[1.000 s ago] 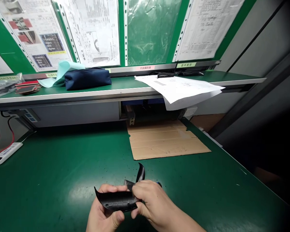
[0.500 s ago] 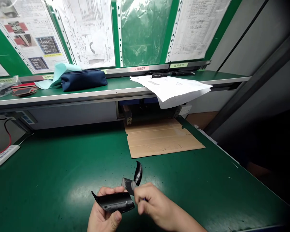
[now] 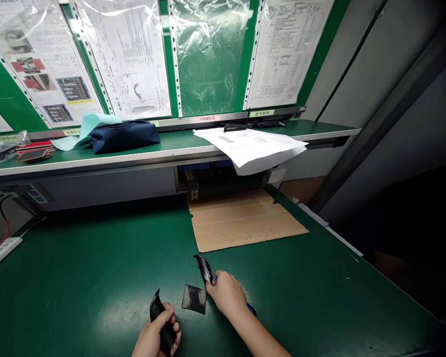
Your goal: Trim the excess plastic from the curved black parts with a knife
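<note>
Low at the near edge of the green bench (image 3: pixel 96 277), both hands are busy w/ small black plastic parts. Left hand (image 3: pixel 156 338) is clenched around a curved black trim piece (image 3: pixel 159 317), fingers wrapped round its lower half, the pointed upper tip sticking up clear of the fist. Right hand (image 3: pixel 226 296) is closed too, pinching a ribbed black curved piece (image 3: pixel 203 267) at its lower end; a blue pen-like tool (image 3: pixel 251 310) pokes out behind that hand, can't tell exactly how it's gripped. Between the hands a dark square pad (image 3: pixel 194 299) lies flat on the bench, apart from the left hand, just beside the right.

Handling, as a guess: parts look thin, light, fairly stiff molded plastic w/ glossy faces, so prob. slippery and easy to scratch or snap at the tapered tips. Best held at the thicker mid-body or edges, not the points.

Further back: a cardboard sheet (image 3: pixel 245 223) on the bench, loose papers (image 3: pixel 252 146) and a navy pouch (image 3: pixel 124 135) up on the shelf (image 3: pixel 163 151).
</note>
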A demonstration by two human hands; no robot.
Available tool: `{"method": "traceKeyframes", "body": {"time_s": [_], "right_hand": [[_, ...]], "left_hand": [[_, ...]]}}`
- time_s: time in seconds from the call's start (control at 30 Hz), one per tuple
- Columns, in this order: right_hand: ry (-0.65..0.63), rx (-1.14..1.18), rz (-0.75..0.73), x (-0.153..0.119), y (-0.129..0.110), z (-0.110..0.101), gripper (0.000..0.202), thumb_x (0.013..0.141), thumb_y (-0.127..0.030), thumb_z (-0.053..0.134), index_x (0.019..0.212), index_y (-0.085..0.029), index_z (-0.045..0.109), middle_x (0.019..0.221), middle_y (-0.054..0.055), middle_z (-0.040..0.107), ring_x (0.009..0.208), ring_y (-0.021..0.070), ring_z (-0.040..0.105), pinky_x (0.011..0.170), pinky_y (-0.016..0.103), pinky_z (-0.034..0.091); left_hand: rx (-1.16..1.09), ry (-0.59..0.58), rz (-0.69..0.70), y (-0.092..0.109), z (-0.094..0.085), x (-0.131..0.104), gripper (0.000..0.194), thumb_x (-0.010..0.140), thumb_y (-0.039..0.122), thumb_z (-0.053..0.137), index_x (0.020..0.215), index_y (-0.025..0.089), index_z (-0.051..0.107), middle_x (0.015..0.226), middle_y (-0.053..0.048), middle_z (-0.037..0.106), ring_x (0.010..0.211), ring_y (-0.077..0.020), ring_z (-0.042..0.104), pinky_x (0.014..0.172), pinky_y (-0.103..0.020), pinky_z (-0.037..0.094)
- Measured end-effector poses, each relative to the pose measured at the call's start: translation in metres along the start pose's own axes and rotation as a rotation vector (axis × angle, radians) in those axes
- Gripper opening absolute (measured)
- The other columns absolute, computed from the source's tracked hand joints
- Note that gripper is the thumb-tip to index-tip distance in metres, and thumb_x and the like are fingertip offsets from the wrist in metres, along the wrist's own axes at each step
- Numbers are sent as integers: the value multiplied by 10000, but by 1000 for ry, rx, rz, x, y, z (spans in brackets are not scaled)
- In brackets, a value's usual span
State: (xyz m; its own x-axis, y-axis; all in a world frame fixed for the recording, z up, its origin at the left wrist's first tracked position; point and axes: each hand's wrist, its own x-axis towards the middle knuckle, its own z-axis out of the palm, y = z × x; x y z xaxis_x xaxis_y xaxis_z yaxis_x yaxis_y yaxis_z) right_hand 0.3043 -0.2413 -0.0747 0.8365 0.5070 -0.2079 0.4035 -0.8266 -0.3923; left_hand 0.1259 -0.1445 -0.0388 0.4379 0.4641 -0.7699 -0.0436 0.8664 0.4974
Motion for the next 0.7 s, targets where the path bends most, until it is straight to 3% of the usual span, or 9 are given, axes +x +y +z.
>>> {"method": "traceKeyframes", "body": {"time_s": [0.1,0.2,0.33,0.43,0.53,0.63,0.7], "right_hand": [[76,-28,-37,-1,-3,-3,325,772,-447,658,943,-195,545,897,69,619,760,252,633,533,283,357],[130,-56,-79,-1,-7,-6,249,803,-357,632,942,-171,542,1002,105,587,774,257,643,572,298,383],[164,-38,-103,-7,-11,-18,122,803,-237,580,893,-165,538,936,106,597,696,257,637,533,297,371],[161,28,-198,-22,-17,-29,153,826,-221,541,974,-209,507,879,46,614,722,225,622,558,285,396],[162,129,-420,-43,-23,-32,190,859,-176,456,1031,-255,478,928,12,607,775,184,594,629,273,417],[204,260,-751,-60,-25,-29,180,869,-128,369,960,-234,483,837,16,586,696,177,548,607,284,371],[228,332,-901,-66,-24,-30,167,886,-117,357,920,-226,479,770,6,571,645,164,521,585,282,335]], "left_hand": [[50,0,3,-3,7,5,326,723,162,760,972,179,549,647,16,593,533,-134,607,514,-232,508],[43,-14,8,-5,13,10,333,737,164,753,997,177,545,616,26,574,545,-137,611,522,-229,504],[12,-6,-10,-8,18,13,345,751,166,750,1039,164,560,594,31,560,542,-134,599,533,-240,507],[-26,18,-53,-10,26,10,439,715,183,791,1097,174,575,758,0,635,562,-116,601,551,-258,532],[-93,-19,-55,-12,34,2,435,694,221,816,1075,184,610,949,-40,675,630,-113,616,583,-267,554],[-148,-197,14,-10,38,-6,258,699,252,811,843,130,635,785,-60,673,652,-144,625,592,-258,538],[-160,-306,64,-7,38,-11,232,705,238,805,806,125,630,715,-57,658,629,-150,624,597,-252,525]]}}
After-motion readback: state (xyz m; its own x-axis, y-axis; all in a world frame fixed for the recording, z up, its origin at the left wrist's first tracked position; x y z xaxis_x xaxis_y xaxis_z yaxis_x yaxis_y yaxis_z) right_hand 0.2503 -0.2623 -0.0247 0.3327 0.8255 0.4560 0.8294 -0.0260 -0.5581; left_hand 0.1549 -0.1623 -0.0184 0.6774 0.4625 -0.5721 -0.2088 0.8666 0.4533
